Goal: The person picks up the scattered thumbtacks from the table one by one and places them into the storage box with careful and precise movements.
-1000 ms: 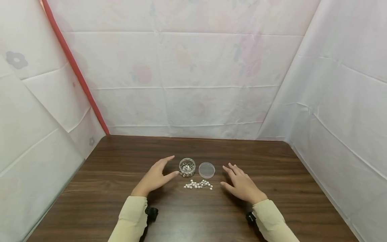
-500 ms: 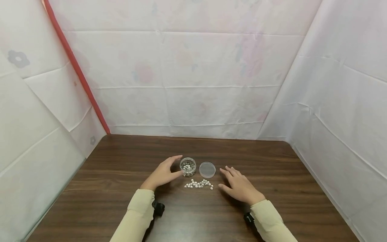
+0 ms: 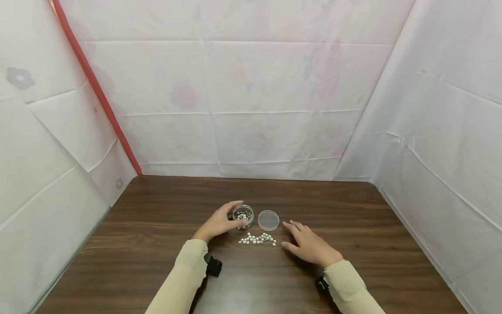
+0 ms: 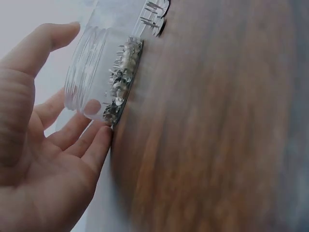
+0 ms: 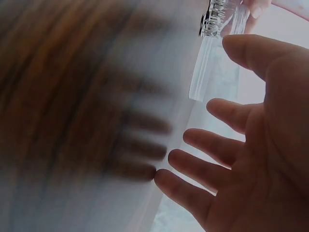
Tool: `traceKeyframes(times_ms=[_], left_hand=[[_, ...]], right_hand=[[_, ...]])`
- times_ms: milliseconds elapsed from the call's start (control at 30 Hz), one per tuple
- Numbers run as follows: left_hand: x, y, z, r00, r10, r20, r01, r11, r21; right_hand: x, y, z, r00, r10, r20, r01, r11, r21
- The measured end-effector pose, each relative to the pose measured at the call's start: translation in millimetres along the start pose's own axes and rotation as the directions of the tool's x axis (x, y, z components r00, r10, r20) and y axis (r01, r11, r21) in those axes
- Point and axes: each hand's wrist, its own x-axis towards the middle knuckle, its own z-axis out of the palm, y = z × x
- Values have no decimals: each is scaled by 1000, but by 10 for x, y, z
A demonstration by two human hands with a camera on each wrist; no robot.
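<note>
A small clear round jar (image 4: pixel 99 65) stands uncovered on the table, its bottom layered with silver thumbtacks (image 4: pixel 123 77). My left hand (image 3: pixel 217 223) curves loosely about the jar's left side. Its fingers lie at the far wall, and its thumb passes in front with a gap visible in the left wrist view. Right of the jar lies a clear round lid (image 3: pixel 268 220). Loose silver thumbtacks (image 3: pixel 256 239) spread in a row nearer me, pins up in the left wrist view. My right hand (image 3: pixel 311 246) hovers beside the lid, fingers spread, holding nothing.
The dark wood-grain table (image 3: pixel 251 279) carries all of this. White patterned sheets (image 3: pixel 251 96) hang behind and at both sides, with a red strip (image 3: pixel 98 87) at the back left corner.
My left hand has moved right, from beside the jar to around it. My right hand has shifted slightly left toward the lid. Jar, lid and loose thumbtacks stay put.
</note>
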Motion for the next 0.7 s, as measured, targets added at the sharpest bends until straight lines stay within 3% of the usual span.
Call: traceKeyframes(times_ms=[300, 567, 700], left_hand=[[30, -30, 46, 999, -35, 8, 36, 991, -126], [-90, 237, -55, 996, -38, 79, 52, 980, -190], [-114, 267, -68, 995, -43, 85, 60, 976, -210]], right_hand=[[2, 16, 20, 1000, 7, 22, -6, 1000, -27], [25, -11, 20, 999, -26, 29, 28, 997, -71], [53, -39, 29, 998, -62, 30, 65, 993, -94]])
